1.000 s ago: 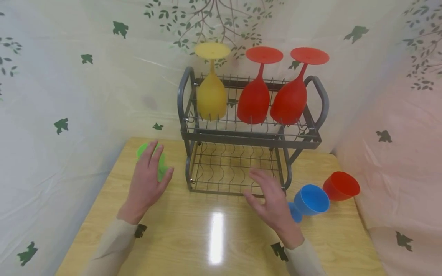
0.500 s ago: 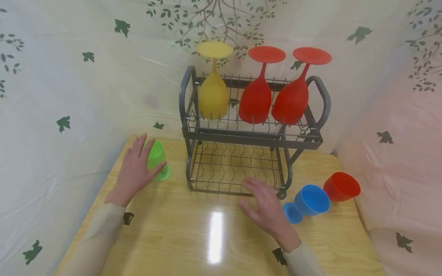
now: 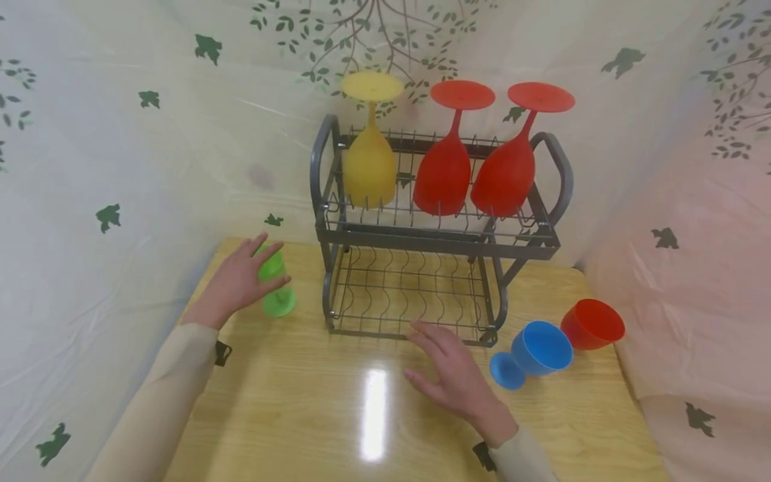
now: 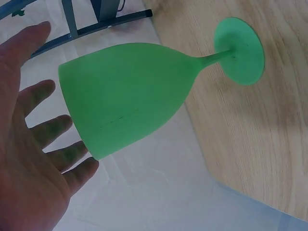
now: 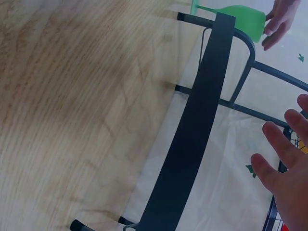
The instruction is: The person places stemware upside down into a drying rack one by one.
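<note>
Your table (image 3: 289, 395), bearing the rack (image 3: 434, 242). Atop the rack: yellow cup (image 3: 369, 171) and two red cups (image 3: 443, 175), upturned. Left of the rack: green cup (image 4: 130, 96), upright. Right of it: blue cup (image 3: 542, 349), third red cup (image 3: 593, 326). Your left hand (image 3: 237, 276), left of the rack: fingers spread beside the green cup, contact unclear. Your right hand (image 3: 454, 378), before the rack: fingers apart.

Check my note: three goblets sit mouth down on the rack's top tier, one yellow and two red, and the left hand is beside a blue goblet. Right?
One slip: the goblet beside the left hand is green, not blue, as the left wrist view shows. The rest stands.
</note>
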`<state>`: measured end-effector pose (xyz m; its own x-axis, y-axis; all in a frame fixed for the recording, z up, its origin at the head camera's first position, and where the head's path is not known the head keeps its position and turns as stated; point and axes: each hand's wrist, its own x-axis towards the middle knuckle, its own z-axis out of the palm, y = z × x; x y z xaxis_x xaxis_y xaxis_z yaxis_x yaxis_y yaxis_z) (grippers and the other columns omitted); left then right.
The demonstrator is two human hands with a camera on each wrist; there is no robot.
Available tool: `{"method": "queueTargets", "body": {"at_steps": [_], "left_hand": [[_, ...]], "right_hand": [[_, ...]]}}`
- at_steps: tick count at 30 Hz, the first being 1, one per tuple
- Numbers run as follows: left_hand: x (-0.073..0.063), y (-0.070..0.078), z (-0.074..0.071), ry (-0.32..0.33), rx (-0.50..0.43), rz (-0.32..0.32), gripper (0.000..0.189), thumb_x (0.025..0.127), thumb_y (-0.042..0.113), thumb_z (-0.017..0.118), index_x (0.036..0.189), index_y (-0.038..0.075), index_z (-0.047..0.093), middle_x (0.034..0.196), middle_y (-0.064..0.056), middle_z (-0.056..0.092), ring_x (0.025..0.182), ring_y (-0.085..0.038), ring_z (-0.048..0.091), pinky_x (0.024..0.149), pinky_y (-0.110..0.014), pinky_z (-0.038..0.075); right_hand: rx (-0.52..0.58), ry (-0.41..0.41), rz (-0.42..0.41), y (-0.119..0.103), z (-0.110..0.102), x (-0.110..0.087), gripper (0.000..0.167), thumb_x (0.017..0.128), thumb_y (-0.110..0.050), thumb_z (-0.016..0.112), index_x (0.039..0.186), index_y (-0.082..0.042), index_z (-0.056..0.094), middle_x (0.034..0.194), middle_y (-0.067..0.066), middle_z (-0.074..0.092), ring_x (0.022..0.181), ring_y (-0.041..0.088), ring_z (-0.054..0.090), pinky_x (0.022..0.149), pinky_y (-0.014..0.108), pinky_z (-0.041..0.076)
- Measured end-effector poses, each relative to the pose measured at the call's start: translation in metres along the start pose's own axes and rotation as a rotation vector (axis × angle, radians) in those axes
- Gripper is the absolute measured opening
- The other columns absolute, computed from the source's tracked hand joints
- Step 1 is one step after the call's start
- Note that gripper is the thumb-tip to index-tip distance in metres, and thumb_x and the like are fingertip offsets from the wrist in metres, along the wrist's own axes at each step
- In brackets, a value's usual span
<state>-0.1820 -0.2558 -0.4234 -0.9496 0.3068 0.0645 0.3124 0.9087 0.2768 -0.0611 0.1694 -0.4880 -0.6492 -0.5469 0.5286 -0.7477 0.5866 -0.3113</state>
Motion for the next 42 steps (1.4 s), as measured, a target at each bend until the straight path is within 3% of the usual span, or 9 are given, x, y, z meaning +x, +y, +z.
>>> {"method": "queueTargets", "body": {"at_steps": [7, 13, 20, 24, 30, 37, 42], "left_hand": [[0.007, -0.001, -0.004, -0.041, 0.030, -0.003, 0.067, 0.096, 0.038, 0.072, 0.151, 0.004, 0.051, 0.151, -0.035, 0.042, 0.135, -0.057, 0.043, 0.112, -0.070, 0.035], [0.010, -0.003, -0.007, -0.070, 0.026, -0.001, 0.062, 0.097, 0.032, 0.072, 0.148, 0.001, 0.053, 0.149, -0.038, 0.043, 0.131, -0.060, 0.045, 0.109, -0.071, 0.037], [0.005, -0.002, -0.013, -0.050, 0.010, -0.014, 0.062, 0.093, 0.034, 0.077, 0.143, 0.002, 0.058, 0.137, -0.035, 0.051, 0.118, -0.059, 0.053, 0.099, -0.070, 0.045], [-0.003, 0.000, -0.014, -0.015, 0.022, -0.019, 0.063, 0.092, 0.036, 0.078, 0.142, 0.003, 0.060, 0.130, -0.034, 0.054, 0.110, -0.057, 0.055, 0.093, -0.067, 0.047], [-0.021, 0.006, -0.018, 0.090, -0.024, -0.007, 0.057, 0.091, 0.034, 0.079, 0.135, 0.001, 0.065, 0.123, -0.033, 0.054, 0.106, -0.052, 0.053, 0.091, -0.065, 0.045], [-0.053, 0.015, -0.028, 0.165, -0.111, -0.119, 0.058, 0.093, 0.040, 0.076, 0.134, 0.001, 0.064, 0.125, -0.033, 0.051, 0.109, -0.055, 0.051, 0.090, -0.068, 0.044], [-0.073, 0.016, -0.027, 0.179, -0.200, -0.176, 0.062, 0.095, 0.045, 0.073, 0.140, 0.004, 0.061, 0.128, -0.030, 0.052, 0.110, -0.051, 0.053, 0.088, -0.068, 0.045]], "right_hand": [[0.005, -0.008, 0.004, 0.000, 0.005, -0.004, 0.062, 0.105, -0.055, 0.049, 0.137, -0.003, 0.061, 0.150, 0.016, 0.054, 0.134, 0.035, 0.054, 0.113, 0.053, 0.041], [0.014, -0.044, 0.027, 0.000, 0.009, -0.008, 0.061, 0.105, -0.055, 0.050, 0.138, -0.005, 0.061, 0.152, 0.012, 0.052, 0.135, 0.035, 0.052, 0.114, 0.054, 0.040], [0.011, -0.072, 0.064, 0.001, 0.011, -0.010, 0.061, 0.104, -0.058, 0.048, 0.138, -0.008, 0.061, 0.155, 0.010, 0.050, 0.138, 0.032, 0.050, 0.114, 0.054, 0.040], [0.010, -0.070, 0.066, 0.003, 0.012, -0.012, 0.059, 0.104, -0.056, 0.051, 0.137, -0.008, 0.061, 0.155, 0.010, 0.050, 0.138, 0.032, 0.050, 0.112, 0.055, 0.041], [0.007, -0.042, 0.063, 0.005, 0.013, -0.015, 0.057, 0.103, -0.054, 0.054, 0.137, -0.007, 0.061, 0.155, 0.010, 0.050, 0.136, 0.033, 0.051, 0.110, 0.055, 0.044], [0.022, -0.005, 0.047, 0.004, 0.012, -0.015, 0.056, 0.103, -0.051, 0.056, 0.137, -0.006, 0.061, 0.154, 0.012, 0.051, 0.135, 0.032, 0.052, 0.111, 0.053, 0.043], [0.025, 0.044, 0.043, 0.002, 0.010, -0.016, 0.060, 0.105, -0.055, 0.049, 0.135, -0.004, 0.062, 0.152, 0.013, 0.053, 0.133, 0.033, 0.054, 0.111, 0.052, 0.042]]}}
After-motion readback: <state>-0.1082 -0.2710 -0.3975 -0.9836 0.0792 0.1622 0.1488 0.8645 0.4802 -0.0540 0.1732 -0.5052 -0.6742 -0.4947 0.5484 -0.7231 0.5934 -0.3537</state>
